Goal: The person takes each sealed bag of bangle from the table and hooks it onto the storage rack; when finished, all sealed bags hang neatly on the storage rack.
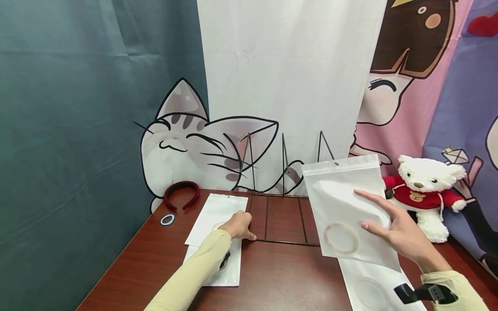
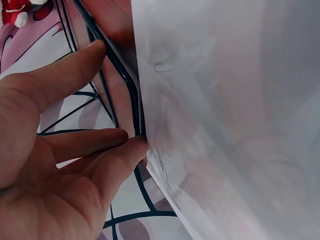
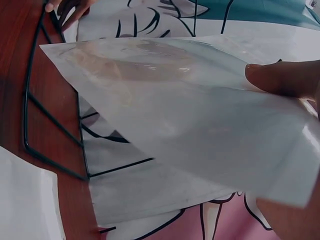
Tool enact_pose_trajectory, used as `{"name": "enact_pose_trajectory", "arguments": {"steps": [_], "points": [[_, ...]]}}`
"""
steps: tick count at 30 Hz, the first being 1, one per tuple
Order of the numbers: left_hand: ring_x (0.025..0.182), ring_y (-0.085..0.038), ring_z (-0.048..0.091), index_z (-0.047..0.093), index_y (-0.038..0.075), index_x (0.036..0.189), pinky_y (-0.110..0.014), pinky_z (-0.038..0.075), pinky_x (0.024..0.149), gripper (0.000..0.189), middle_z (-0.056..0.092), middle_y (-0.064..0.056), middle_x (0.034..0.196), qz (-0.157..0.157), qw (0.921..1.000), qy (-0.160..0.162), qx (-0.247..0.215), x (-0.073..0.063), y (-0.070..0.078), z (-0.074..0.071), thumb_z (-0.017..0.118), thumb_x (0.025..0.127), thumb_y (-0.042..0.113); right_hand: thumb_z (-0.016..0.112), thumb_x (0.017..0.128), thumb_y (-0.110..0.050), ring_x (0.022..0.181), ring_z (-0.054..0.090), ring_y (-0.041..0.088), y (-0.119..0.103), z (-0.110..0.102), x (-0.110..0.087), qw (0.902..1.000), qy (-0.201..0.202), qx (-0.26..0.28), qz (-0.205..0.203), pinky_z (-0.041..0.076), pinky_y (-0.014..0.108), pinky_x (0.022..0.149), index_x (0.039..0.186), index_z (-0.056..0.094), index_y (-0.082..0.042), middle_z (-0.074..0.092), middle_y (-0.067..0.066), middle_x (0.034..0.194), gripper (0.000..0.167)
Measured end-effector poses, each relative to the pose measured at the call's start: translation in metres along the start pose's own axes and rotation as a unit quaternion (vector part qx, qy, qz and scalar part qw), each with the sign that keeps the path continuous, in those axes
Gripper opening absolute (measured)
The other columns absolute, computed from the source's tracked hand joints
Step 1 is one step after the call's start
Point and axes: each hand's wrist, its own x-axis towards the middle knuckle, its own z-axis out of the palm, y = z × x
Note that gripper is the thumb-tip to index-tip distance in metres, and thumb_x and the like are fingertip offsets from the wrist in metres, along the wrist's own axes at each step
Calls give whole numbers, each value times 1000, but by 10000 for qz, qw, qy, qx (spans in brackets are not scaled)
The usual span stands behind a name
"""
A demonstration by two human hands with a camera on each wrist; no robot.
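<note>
At the left front corner of a black wire rack [image 1: 288, 242], my left hand [image 1: 238, 225] grips the frame; in the left wrist view its thumb and fingertips meet the dark wire [image 2: 131, 92]. Beside that hand lie two overlapping white pouches [image 1: 218, 211], partly covered by the forearm. My right hand [image 1: 408, 233] holds up a white zip pouch [image 1: 342, 194] by its right side, over the rack's right part. A pale ring shape [image 1: 340, 238] shows through the pouch's lower half. In the right wrist view, the thumb [image 3: 280, 79] presses on the raised pouch [image 3: 165, 110].
Another white pouch [image 1: 369, 280] with a ring shape lies below the raised one. A dark red headband [image 1: 181, 195] and a light blue ring [image 1: 167, 220] sit at the table's left back. A white teddy bear [image 1: 424, 194] in red stands at right. Printed curtains [image 1: 288, 65] hang behind.
</note>
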Motion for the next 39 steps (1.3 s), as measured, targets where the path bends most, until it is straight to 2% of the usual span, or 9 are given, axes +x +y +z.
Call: {"name": "enact_pose_trajectory", "arguments": {"steps": [6,12,20,23,27,31,34,36,39], "points": [[72,-16,51,62,6,79,-30,46,66,37,58,-5,78,13,10000,0,43,-1,0,0,90,75,30,76,86,-3,96,64,-6,10,0,14,9991,-162,-90,392,56,22,68,151,46,-16,56,-24,128,72],[72,-16,50,63,5,81,-29,45,65,36,57,-4,78,-39,9999,-110,63,0,1,-1,89,75,30,76,88,-9,100,59,-9,27,1,31,9977,-181,-247,608,54,19,73,152,45,-21,50,-28,132,72],[73,-16,50,63,5,82,-28,46,66,37,57,-4,78,-10,9997,-128,218,2,2,-2,89,75,30,76,87,-8,100,55,-8,41,5,67,9961,-131,-391,785,50,16,75,152,45,-25,52,11,145,74],[72,-16,50,64,5,82,-28,46,65,37,58,-3,77,25,9997,-119,229,2,1,-2,89,75,31,77,86,-8,105,51,-5,47,7,80,9950,-75,-509,861,43,11,80,152,44,-27,47,14,152,76],[71,-15,51,64,6,81,-27,45,64,37,58,-3,77,16,9996,-117,261,1,3,-4,90,75,31,75,86,-5,117,52,15,56,10,91,9928,-65,-508,1084,40,11,84,154,41,-28,43,15,156,79],[71,-15,51,64,6,82,-27,45,64,36,58,-3,77,-15,9995,-144,292,1,5,-5,89,75,31,71,87,2,140,40,35,62,11,98,9903,-145,-292,1352,43,38,106,156,37,-27,35,15,162,82],[71,-15,50,64,6,82,-26,45,64,36,58,-3,77,-21,9993,-179,333,1,6,-5,89,76,31,68,87,6,151,23,40,66,11,100,9892,-157,-126,1450,31,65,112,156,37,-26,30,15,164,83],[70,-14,50,65,6,83,-26,45,63,36,59,-3,77,-26,9992,-186,342,2,6,-4,89,76,31,67,87,8,153,18,41,68,12,101,9891,-158,-31,1461,24,70,114,156,37,-26,28,15,165,83],[70,-14,51,65,5,84,-26,45,63,36,59,-3,77,-50,9993,-194,316,2,6,-4,89,76,31,67,87,8,151,20,46,72,13,101,9893,-183,-76,1443,26,71,111,156,37,-24,28,15,165,82]]}}
